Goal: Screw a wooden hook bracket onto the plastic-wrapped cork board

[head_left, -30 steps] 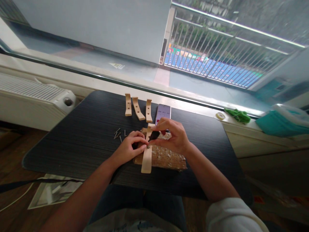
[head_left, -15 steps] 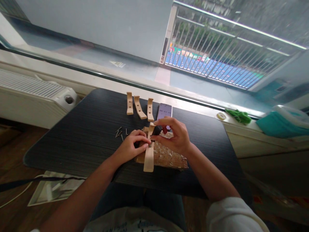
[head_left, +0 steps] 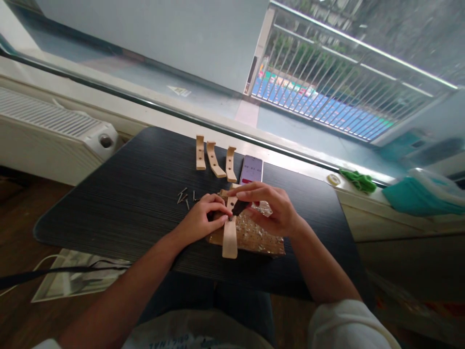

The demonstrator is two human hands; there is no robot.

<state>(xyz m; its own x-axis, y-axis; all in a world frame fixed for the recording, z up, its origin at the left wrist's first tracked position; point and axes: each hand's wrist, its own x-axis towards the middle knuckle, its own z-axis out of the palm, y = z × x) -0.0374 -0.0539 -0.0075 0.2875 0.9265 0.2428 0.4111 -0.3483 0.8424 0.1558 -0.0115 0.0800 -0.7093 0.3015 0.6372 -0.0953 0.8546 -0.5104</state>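
A pale wooden hook lies lengthwise across a brown block wrapped in clear plastic. My left hand rests against the hook's left side, with thumb and fingertips closed around a small screw at one of its holes. Most of that screw is hidden by the fingers. My right hand has its fingers around the short dark handle of a screwdriver, tilted down toward the screw. The screwdriver's tip is hard to make out. Left of my left hand, several loose screws lie on the table.
Three similar wooden hooks stand in a row at the back of the black table. Beside them lies a phone showing a timer. On the windowsill are a tape roll, a green cloth and a teal container.
The fingers of my right hand have shifted and spread a little around the screwdriver handle, which leans more sideways. My left hand stays at the hook. The view has moved slightly.
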